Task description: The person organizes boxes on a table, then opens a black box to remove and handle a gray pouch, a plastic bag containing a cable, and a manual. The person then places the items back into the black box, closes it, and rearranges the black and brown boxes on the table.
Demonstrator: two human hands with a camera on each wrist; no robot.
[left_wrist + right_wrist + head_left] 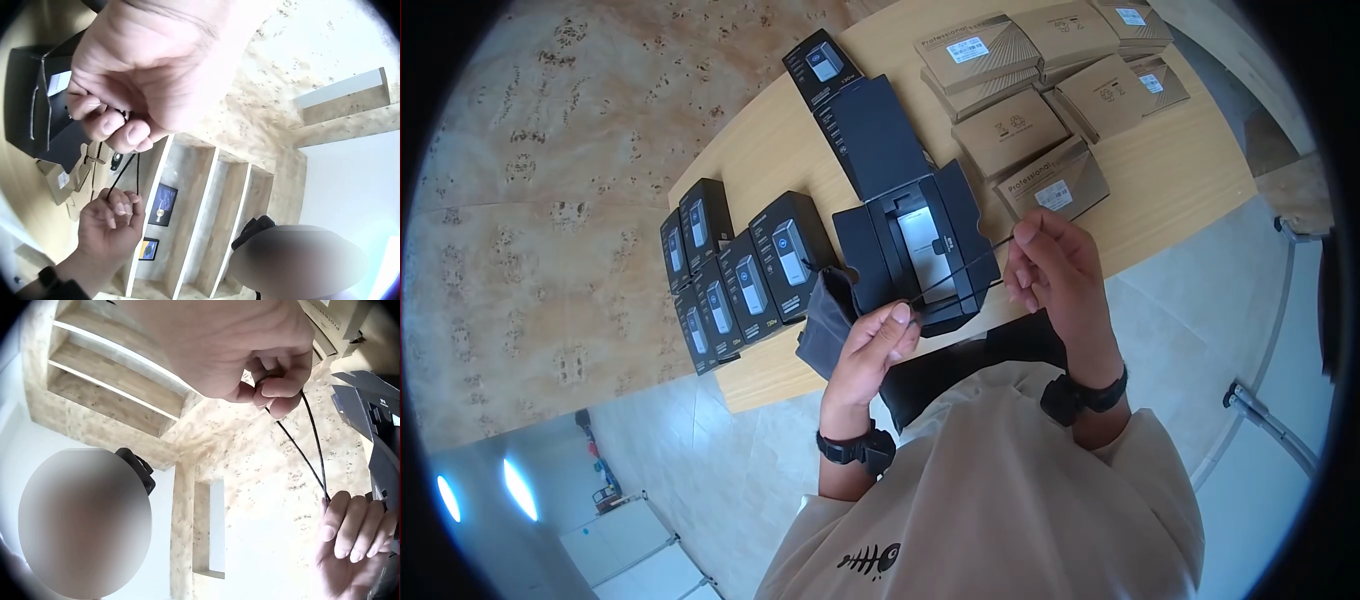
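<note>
A thin black cord is stretched between the two hands, doubled into two strands in the right wrist view. The left hand pinches one end between thumb and fingers, beside a dark grey pouch. The right hand grips the other end with curled fingers, higher and to the right. Beneath the cord stands an open black box, its flaps spread and lid raised. A white piece lies inside it.
Several black printed boxes stand left of the open box, and another stands behind it. Brown cartons are stacked at the back right. The wooden table's edge runs near the person.
</note>
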